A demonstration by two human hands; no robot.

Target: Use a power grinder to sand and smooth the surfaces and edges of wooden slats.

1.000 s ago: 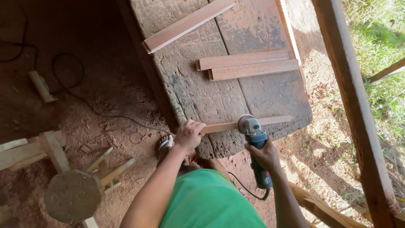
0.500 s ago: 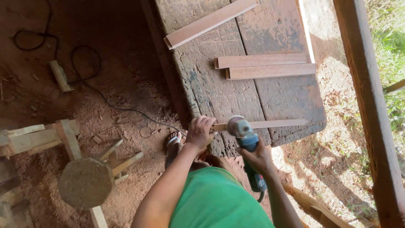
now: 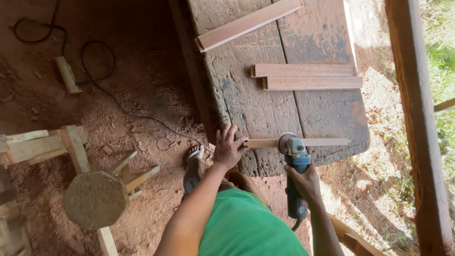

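Both hands were seen low in the head view, at the near edge of the desk (image 3: 246,102). The left hand (image 3: 228,149) was laid flat with its fingers spread, pressing down the near end of a thin wooden strip (image 3: 327,141) that lay across the desk's near end. The right hand (image 3: 304,181) was closed around the dark body of an angle grinder (image 3: 295,166), whose round head was set on top of the strip, just beside the left hand's fingertips. A green shirt (image 3: 246,227) was seen below the forearms, and a sandalled foot (image 3: 193,163) stood on the red earth floor (image 3: 142,95) beside the desk. A round-topped wooden stool (image 3: 95,199) stood to the left on the floor, near a rough wooden frame (image 3: 42,144). A black cable (image 3: 118,106) was trailed over the earth in loops, past a short wood offcut (image 3: 67,74). Farther along the worn desk top, two planks (image 3: 308,77) were laid side by side, touching, and beyond them a longer plank (image 3: 249,22) lay at an angle. A thick wooden post (image 3: 417,118) was seen at the right, with grass (image 3: 443,52) behind it.
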